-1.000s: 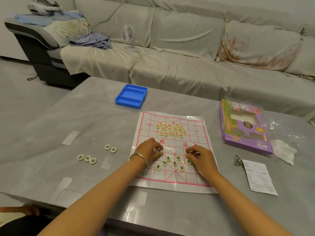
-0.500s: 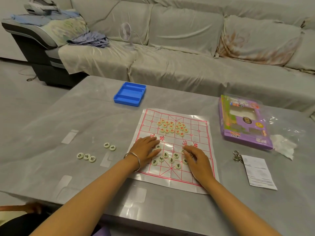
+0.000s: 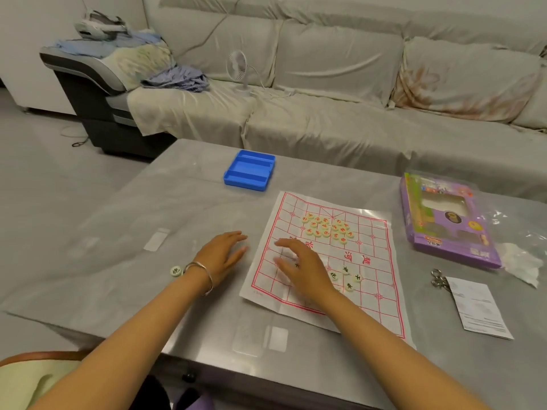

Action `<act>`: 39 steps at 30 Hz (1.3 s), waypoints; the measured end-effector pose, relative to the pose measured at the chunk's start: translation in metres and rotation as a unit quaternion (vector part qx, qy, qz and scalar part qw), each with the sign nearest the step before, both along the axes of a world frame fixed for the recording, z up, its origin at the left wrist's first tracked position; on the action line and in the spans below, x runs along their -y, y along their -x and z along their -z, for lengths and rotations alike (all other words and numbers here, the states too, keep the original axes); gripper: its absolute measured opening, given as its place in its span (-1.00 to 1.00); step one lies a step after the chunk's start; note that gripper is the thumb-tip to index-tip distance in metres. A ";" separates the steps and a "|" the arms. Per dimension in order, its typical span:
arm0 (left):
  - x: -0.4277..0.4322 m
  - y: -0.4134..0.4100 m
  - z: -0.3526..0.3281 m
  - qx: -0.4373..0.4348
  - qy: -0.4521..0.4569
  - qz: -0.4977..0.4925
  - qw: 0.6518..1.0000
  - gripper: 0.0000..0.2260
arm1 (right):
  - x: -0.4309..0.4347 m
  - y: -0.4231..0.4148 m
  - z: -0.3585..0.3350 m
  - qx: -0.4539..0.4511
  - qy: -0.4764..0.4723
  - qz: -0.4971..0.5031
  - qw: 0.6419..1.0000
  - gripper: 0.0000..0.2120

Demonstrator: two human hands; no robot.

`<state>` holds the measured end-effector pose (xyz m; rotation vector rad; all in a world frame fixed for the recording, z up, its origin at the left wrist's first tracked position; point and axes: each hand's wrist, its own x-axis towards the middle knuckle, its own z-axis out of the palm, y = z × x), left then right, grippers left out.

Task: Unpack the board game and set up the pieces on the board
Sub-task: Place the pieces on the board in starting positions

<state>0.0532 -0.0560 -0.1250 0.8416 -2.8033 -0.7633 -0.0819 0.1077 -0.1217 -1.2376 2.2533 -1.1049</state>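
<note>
A white paper board (image 3: 370, 261) with a red grid lies on the grey table (image 3: 133, 232). Several red-marked round pieces (image 3: 327, 229) cluster on its far half. Several black-marked pieces (image 3: 346, 276) lie on its near half, partly hidden by my right hand (image 3: 302, 270), which hovers blurred over the board's left part with fingers spread. My left hand (image 3: 222, 255), fingers straight, is over the table just left of the board. One black-marked piece (image 3: 175, 271) lies on the table beside my left wrist.
A blue plastic tray (image 3: 249, 170) sits behind the board. The purple game box (image 3: 444, 220) and clear wrapping lie at the right, with keys (image 3: 438, 280) and a paper slip (image 3: 476, 306) nearer. A covered sofa (image 3: 325, 99) stands behind the table.
My left hand has moved left off the board onto the table. My right hand has swept left across the board. The view has shifted, so everything sits further right.
</note>
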 end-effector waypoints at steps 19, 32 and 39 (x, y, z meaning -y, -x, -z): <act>0.010 -0.049 -0.006 -0.135 0.026 -0.022 0.990 -0.77 | 0.055 -0.053 0.009 -0.106 0.091 0.021 0.990 -0.83; -0.062 0.015 0.013 -0.068 -0.011 0.035 0.997 -0.82 | -0.033 -0.001 0.024 -0.084 -0.028 0.089 0.992 -0.85; -0.013 -0.050 0.010 -0.098 0.034 0.015 0.994 -0.64 | -0.004 -0.036 0.009 -0.058 0.012 0.028 0.998 -0.79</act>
